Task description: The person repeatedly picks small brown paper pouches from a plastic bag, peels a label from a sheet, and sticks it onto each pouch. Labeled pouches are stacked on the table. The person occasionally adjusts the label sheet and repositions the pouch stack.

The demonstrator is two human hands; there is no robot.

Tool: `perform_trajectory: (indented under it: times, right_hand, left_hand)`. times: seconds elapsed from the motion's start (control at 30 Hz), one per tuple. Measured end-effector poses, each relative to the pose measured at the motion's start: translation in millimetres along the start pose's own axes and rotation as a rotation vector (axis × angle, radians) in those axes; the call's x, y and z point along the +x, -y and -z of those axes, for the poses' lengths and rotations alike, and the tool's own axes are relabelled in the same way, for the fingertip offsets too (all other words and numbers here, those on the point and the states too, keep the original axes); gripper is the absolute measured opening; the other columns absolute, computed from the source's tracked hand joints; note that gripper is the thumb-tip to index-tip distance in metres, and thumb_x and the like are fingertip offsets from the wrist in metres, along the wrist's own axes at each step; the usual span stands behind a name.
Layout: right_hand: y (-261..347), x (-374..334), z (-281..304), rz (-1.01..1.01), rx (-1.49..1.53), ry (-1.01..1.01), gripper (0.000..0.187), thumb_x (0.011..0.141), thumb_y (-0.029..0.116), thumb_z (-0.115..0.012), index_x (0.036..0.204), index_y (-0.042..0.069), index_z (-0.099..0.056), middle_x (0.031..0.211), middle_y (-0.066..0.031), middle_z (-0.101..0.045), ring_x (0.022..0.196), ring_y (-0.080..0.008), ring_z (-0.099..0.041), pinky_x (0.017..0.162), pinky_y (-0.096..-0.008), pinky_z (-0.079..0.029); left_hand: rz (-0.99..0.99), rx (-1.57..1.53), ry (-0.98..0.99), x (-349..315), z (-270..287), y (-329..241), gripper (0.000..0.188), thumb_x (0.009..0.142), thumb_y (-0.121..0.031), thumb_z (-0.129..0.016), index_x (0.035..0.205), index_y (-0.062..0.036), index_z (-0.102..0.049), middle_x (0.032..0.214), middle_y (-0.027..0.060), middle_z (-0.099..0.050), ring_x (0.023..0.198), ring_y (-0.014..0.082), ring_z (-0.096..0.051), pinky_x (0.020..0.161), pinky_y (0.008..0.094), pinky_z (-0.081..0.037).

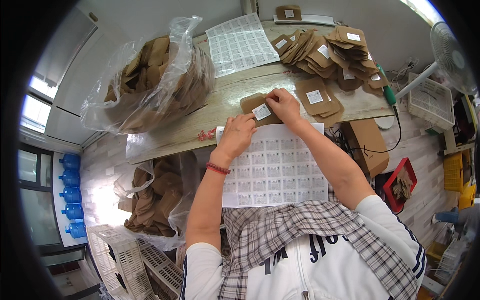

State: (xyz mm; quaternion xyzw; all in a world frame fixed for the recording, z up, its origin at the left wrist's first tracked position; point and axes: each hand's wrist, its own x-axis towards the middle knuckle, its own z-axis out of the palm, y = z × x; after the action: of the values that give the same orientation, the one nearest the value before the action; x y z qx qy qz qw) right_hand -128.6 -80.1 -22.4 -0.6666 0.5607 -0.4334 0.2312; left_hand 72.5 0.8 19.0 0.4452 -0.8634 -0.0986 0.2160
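A flat brown piece with rounded corners lies on the table before me, a white printed label on its face. My left hand has its fingers curled at the near left edge of the piece, close to the label. At the right side my right hand is closed in a pinch on the piece; its fingertips are partly hidden. Under my forearms, a white sheet of printed labels hangs from the table edge over my lap. Just right of my right hand lie several labelled brown pieces, overlapping.
Piles of labelled brown pieces fill the back right. A clear plastic bag of brown pieces stands left, with another label sheet behind it. A green-handled tool and white fan are right; a cardboard box is below.
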Motion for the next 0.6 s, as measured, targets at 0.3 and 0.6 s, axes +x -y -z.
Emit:
perform_trajectory:
  times: [0.3,0.6]
  right_hand:
    - [-0.2,26.5,24.5,0.006,0.159,-0.096,0.017,0.094,0.019,-0.057,0.103,0.005,-0.056,0.088,-0.0184,-0.069,0.084,-0.0393,-0.067,0.075,-0.0466,-0.052]
    - [-0.2,22.4,130.9,0.348,-0.58,-0.321,0.03,0.089,0.013,-0.064,0.119,0.013,-0.061,0.105,-0.0108,-0.067,0.096,-0.0335,-0.062,0.083,-0.0394,-0.05]
  left_hand:
    - [0.085,-0.066,0.062,5.2,5.3,-2.6,0.012,0.092,-0.016,-0.059,0.089,-0.0046,-0.062,0.104,0.0091,-0.066,0.101,0.0277,-0.06,0.091,0.04,-0.039]
    - [0.14,-0.071,-0.032,1.9,5.1,-8.5,0.015,0.09,-0.017,-0.061,0.086,-0.0033,-0.065,0.092,0.0112,-0.061,0.094,0.0307,-0.059,0.083,0.0421,-0.044]
